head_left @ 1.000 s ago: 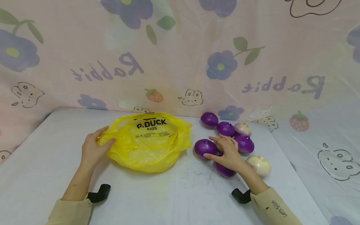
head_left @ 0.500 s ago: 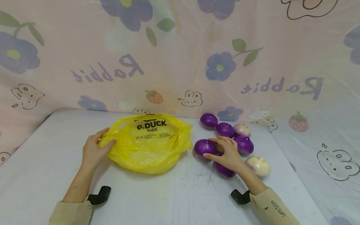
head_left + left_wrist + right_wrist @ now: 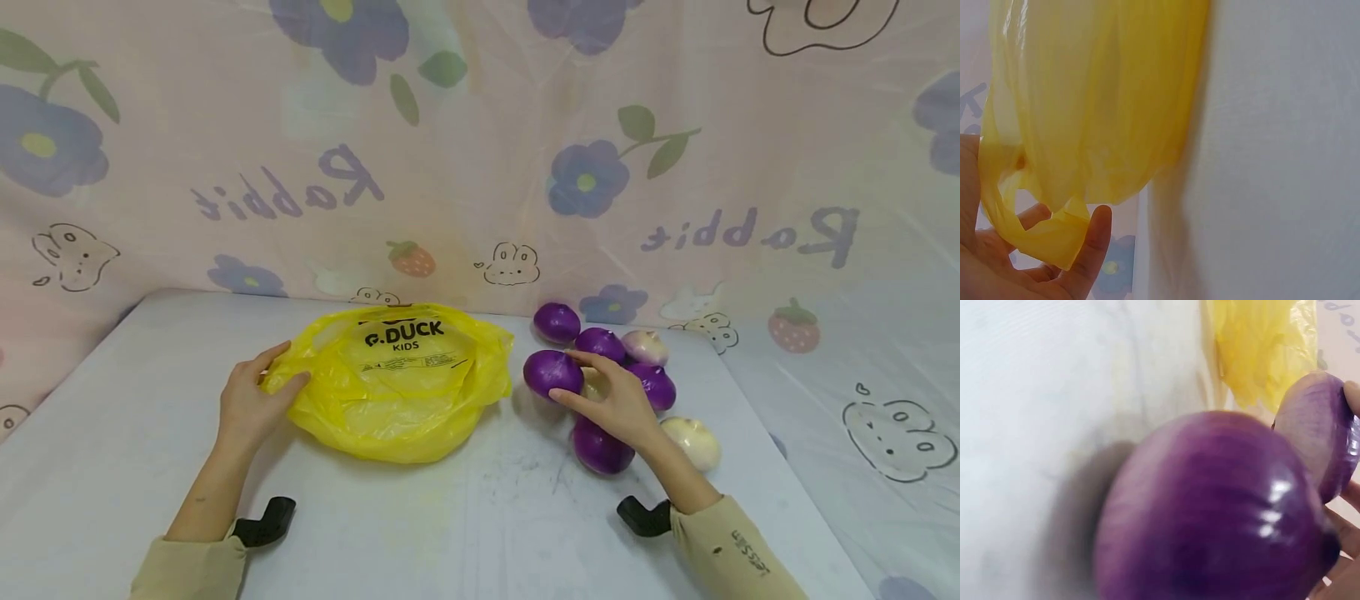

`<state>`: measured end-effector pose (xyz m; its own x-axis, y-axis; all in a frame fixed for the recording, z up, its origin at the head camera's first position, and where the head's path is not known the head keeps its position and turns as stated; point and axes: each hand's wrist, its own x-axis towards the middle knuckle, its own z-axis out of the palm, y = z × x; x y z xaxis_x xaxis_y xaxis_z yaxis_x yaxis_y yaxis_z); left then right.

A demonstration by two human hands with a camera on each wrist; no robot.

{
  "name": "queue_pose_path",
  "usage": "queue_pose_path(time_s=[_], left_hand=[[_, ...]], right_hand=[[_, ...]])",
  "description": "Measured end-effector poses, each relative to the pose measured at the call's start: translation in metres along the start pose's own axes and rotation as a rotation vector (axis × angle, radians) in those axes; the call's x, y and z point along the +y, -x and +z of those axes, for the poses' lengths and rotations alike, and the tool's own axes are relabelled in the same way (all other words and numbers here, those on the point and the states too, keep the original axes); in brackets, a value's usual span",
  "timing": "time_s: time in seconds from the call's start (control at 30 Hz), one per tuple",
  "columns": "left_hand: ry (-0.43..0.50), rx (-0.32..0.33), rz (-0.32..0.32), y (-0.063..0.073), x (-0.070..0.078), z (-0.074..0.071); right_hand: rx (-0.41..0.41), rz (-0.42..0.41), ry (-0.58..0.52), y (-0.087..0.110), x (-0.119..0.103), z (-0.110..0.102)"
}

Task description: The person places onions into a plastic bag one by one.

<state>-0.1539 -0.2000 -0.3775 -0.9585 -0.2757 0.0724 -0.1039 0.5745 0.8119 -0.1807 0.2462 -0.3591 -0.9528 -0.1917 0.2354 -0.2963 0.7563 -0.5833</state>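
Note:
An open yellow plastic bag (image 3: 397, 425) stands on the table, its mouth spread wide. My left hand (image 3: 251, 404) holds its left rim; in the left wrist view the fingers (image 3: 1094, 244) are at a loop of the bag's handle (image 3: 1047, 240). With thumb and fingertips, my right hand (image 3: 618, 400) grips a purple onion (image 3: 553, 374), raised just right of the bag. Another purple onion (image 3: 602, 447) lies under that hand and fills much of the right wrist view. A pale onion (image 3: 595, 383) shows partly between the thumb and fingers.
Behind the right hand sit more purple onions (image 3: 557, 322) and a pale one (image 3: 646, 347). Beside the right forearm lies a large pale onion (image 3: 692, 442). A printed cloth (image 3: 465, 167) hangs along the back of the white table (image 3: 450, 533).
My right hand has closed around the purple onion and lifted it slightly up and away, uncovering more of the onion below. The left hand and the bag have barely moved.

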Motion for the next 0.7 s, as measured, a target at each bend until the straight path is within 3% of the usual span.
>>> queue_pose_path(time_s=[0.23, 0.7], left_hand=[[-0.001, -0.009, -0.003, 0.000, 0.001, 0.000], [-0.002, -0.006, -0.007, 0.000, 0.000, 0.001]], right_hand=[[0.008, 0.035, -0.049, -0.005, -0.008, -0.004], [0.034, -0.019, -0.161, -0.023, -0.029, 0.003]])
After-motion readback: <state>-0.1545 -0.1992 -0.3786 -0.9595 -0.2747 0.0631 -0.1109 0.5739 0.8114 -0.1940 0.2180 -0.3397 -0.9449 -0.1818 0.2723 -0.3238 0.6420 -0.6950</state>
